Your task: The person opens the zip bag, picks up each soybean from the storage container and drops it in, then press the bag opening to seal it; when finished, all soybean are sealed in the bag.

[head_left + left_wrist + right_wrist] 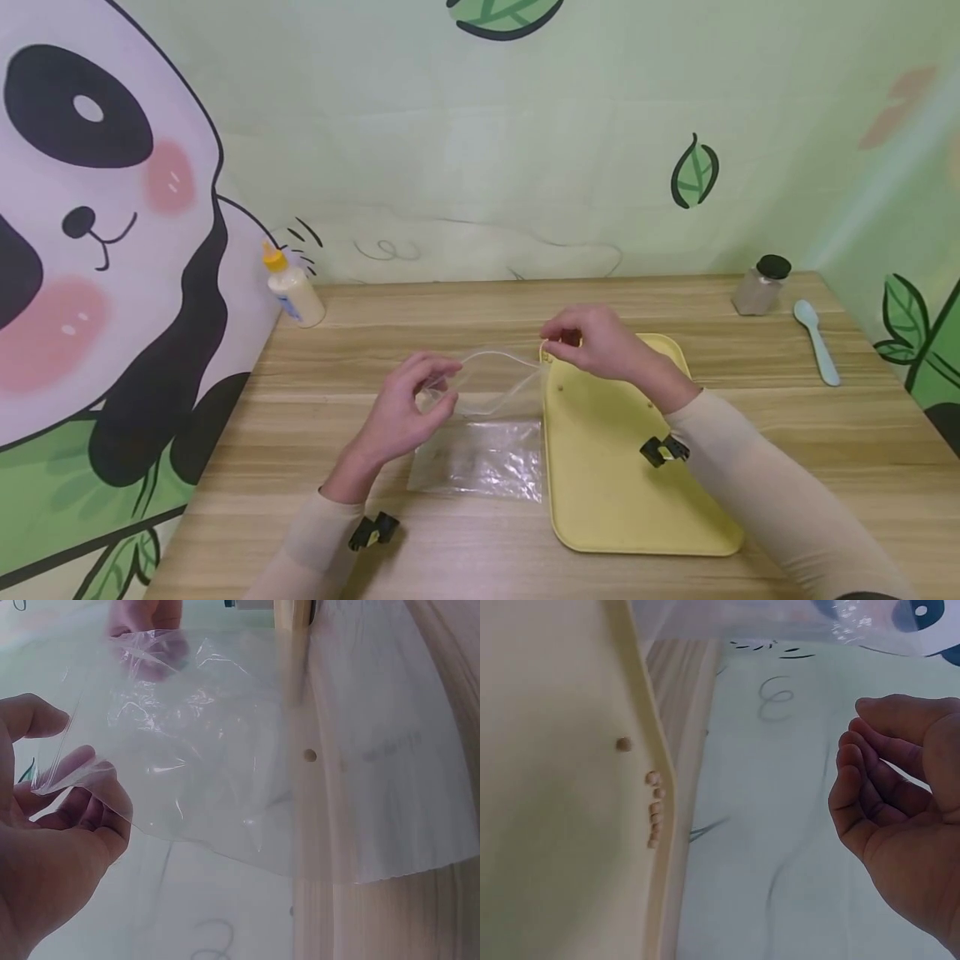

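Note:
My left hand [408, 404] grips the rim of a clear plastic bag [487, 462] at its left side, with fingers curled against the film. The bag's mouth gapes upward, and its film [202, 750] spreads across the left wrist view. Over the far left corner of the yellow tray [615, 483] hovers my right hand [600, 342], its fingers loosely bent and the thumb near them. Nothing shows between those fingers in the right wrist view. Several small round brown pieces [655, 808] line the tray's far edge; one more piece [624, 743] lies apart from them.
A glue-like bottle [298, 296] with an orange tip stands at the back left of the wooden table. At the back right are a clear jar [757, 292] with a black lid and a pale blue spoon [817, 342]. A printed wall [480, 167] rises behind the table.

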The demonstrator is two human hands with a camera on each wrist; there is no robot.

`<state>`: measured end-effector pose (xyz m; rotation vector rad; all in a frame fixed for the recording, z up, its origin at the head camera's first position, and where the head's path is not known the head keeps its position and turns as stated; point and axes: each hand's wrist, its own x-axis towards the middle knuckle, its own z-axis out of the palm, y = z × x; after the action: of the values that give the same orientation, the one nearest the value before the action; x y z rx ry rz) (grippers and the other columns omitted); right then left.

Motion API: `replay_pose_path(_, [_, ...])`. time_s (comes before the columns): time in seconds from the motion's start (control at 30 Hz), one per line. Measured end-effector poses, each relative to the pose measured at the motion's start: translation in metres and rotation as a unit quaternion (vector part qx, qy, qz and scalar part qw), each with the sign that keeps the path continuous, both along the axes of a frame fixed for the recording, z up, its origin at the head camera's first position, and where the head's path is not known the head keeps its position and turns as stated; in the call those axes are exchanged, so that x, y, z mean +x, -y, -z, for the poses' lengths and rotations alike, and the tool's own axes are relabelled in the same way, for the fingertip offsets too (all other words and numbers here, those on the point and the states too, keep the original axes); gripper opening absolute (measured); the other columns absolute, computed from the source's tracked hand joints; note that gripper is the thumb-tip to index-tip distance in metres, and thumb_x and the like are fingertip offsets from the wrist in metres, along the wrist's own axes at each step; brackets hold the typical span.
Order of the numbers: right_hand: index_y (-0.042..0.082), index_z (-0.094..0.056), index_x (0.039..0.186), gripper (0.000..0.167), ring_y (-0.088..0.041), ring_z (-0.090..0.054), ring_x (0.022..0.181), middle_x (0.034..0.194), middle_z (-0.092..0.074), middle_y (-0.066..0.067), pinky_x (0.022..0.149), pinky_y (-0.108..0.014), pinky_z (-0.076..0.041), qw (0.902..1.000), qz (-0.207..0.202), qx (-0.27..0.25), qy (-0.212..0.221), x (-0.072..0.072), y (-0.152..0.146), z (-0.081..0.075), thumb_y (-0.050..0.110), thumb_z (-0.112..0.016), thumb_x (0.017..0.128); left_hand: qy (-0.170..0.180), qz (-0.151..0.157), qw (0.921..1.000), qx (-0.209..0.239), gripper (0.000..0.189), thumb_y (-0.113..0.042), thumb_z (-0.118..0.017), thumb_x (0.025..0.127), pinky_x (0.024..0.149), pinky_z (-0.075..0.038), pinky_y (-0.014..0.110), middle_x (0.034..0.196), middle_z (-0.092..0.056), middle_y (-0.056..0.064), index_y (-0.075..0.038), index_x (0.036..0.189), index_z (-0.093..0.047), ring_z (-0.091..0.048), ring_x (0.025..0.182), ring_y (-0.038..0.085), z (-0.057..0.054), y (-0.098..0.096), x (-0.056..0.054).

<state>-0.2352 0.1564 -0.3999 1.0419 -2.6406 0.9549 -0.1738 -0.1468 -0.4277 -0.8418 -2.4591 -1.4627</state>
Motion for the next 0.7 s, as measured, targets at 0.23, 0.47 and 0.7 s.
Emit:
replay_pose_path(0.23, [0.008,-0.074,0.090,0.007,-0.007,-0.055,0.066,0.077,-0.068,0.003,0.059,-0.021,-0.049,0.9974,0.027,0.027,0.061,-0.009,-0.006,0.023,0.013,-0.072,0.086,0.005,0.000,1.0000,-0.006,0.036,0.000,-0.068,0.082,0.086,-0.057,0.030,0.114,-0.063,0.010,0.001,0.117,-0.063,-0.063,0.092,0.028,0.001,0.000,0.000])
replay_pose_path(0.47, [0.005,-0.074,0.096,0.014,-0.008,-0.060,0.072,0.083,-0.071,0.000,0.066,-0.025,-0.054,0.9944,0.019,0.050,0.092,-0.015,-0.011,0.041,0.014,-0.071,0.086,0.007,-0.002,0.9999,-0.008,0.036,-0.001,-0.068,0.082,0.087,-0.057,0.031,0.114,-0.063,0.012,-0.001,0.117,-0.063,-0.063,0.092,0.024,0.002,0.000,0.000])
replay_pose_path(0.7, [0.004,-0.074,0.096,0.014,-0.006,-0.061,0.073,0.082,-0.071,0.001,0.067,-0.021,-0.054,0.9917,0.001,0.087,0.094,-0.019,-0.011,0.053,0.014,-0.071,0.085,0.000,0.002,1.0000,-0.007,0.036,0.000,-0.068,0.081,0.086,-0.057,0.031,0.113,-0.063,0.015,0.002,0.117,-0.062,-0.063,0.091,0.025,0.001,0.000,-0.002])
